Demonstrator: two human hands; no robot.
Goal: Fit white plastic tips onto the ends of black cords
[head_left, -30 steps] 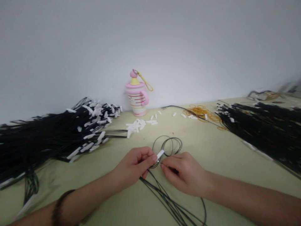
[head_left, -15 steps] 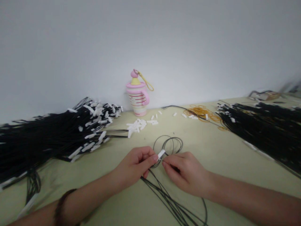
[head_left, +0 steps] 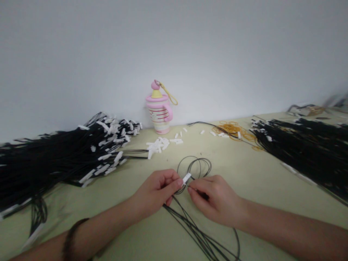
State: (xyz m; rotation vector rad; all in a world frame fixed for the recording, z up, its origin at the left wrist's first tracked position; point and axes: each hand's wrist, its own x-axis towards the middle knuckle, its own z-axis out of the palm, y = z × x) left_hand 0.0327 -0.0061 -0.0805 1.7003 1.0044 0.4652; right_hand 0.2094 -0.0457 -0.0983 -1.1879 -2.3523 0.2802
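Observation:
Between thumb and fingers my left hand (head_left: 161,188) pinches a small white connector housing (head_left: 186,177), tilted up to the right. My right hand (head_left: 214,195) is closed in a pinch on the end of a thin black wire (head_left: 189,186), whose tip is close to the housing's lower end. Whether the tip is inside the housing is too small to tell. Loops of black wire (head_left: 210,166) curl on the table behind both hands. Several more wires (head_left: 194,226) run from under my left hand toward the near edge.
A pink and white striped cup (head_left: 159,116) stands against the wall. Loose white housings (head_left: 159,145) lie in front of it. Black wires with white housings (head_left: 67,156) pile up at left, more black wires (head_left: 307,148) at right. Yellow rubber bands (head_left: 231,127) lie at the back.

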